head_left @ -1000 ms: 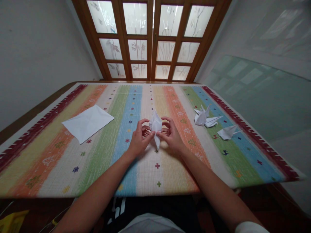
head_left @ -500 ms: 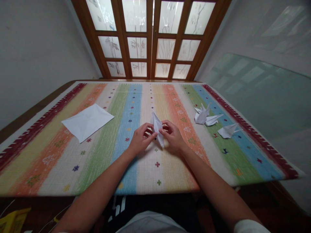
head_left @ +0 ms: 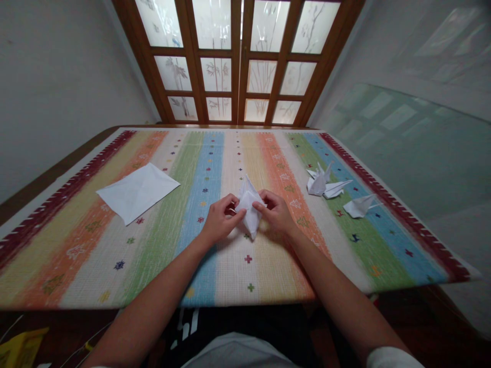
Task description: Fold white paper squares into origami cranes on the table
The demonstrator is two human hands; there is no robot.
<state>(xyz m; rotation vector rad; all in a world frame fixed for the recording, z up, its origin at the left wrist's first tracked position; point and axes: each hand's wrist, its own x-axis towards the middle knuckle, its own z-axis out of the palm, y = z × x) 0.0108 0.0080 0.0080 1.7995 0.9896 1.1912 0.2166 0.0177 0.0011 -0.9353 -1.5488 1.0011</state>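
Observation:
A folded white origami paper [head_left: 250, 207] is held upright between my two hands over the middle of the table. It has a pointed top and bottom and a broad, diamond-like face toward me. My left hand [head_left: 222, 217] pinches its left side, thumb in front and fingers curled behind. On the other side my right hand [head_left: 278, 212] grips the right edge in the same way, thumb on the front face. Parts of the fingers behind the paper are hidden.
A white sheet of paper [head_left: 138, 193] with creases lies at the left. Several folded paper cranes [head_left: 358, 206] sit at the right. A striped, patterned tablecloth [head_left: 153, 266] covers the table. Wooden doors with frosted panes [head_left: 217, 74] stand beyond the far edge.
The folded paper was narrow and seen nearly edge-on; now it is spread wider, showing a broad face. My hands have moved slightly apart with it.

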